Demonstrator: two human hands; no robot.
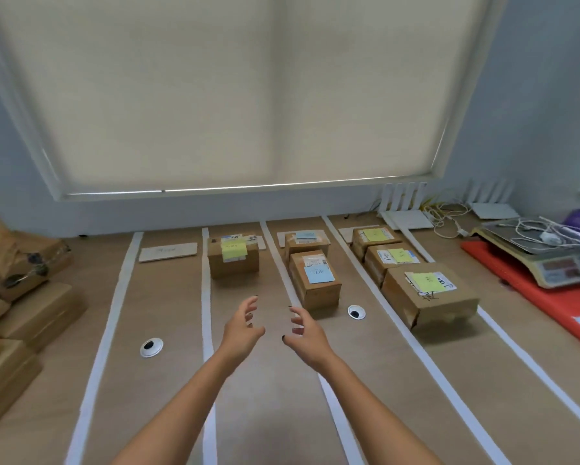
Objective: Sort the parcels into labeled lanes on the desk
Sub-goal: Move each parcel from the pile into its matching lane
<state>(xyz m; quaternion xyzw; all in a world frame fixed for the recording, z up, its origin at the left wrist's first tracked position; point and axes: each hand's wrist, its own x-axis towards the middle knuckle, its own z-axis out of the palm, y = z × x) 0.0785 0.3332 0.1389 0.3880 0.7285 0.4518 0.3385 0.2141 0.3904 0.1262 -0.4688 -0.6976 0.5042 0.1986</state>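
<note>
Both forearms reach fwd over the bench (268, 414), nothing in either hand: left hand (243, 325) and right hand (303, 333) hover palms facing each other, fingers spread and loosely curled, over the 2nd lane and the tape line right of it. White tape strips (208, 330) run near-to-far, splitting the bench into lanes. Two round cable grommets (151, 347) sit in the surface. Right lane: big parcel w/ yellow note (429, 297) nearest, long axis across the lane, writing too blurred to read; behind it two smaller yellow-note parcels (391, 261), touching in a row. 3rd lane: blue-note parcel (315, 278), long axis along the lane, scribble unreadable; another parcel (303, 243) just behind, partly hidden. 2nd lane: single yellow-note parcel (233, 258) at far end. Leftmost lane holds only a label card (167, 252), text illegible. Unsorted brown parcels (23, 297) stacked at left, cut off by frame edge. Far right: weighing scale (547, 260) on a red mat, cables on top; white routers (406, 209) by the wall.
</note>
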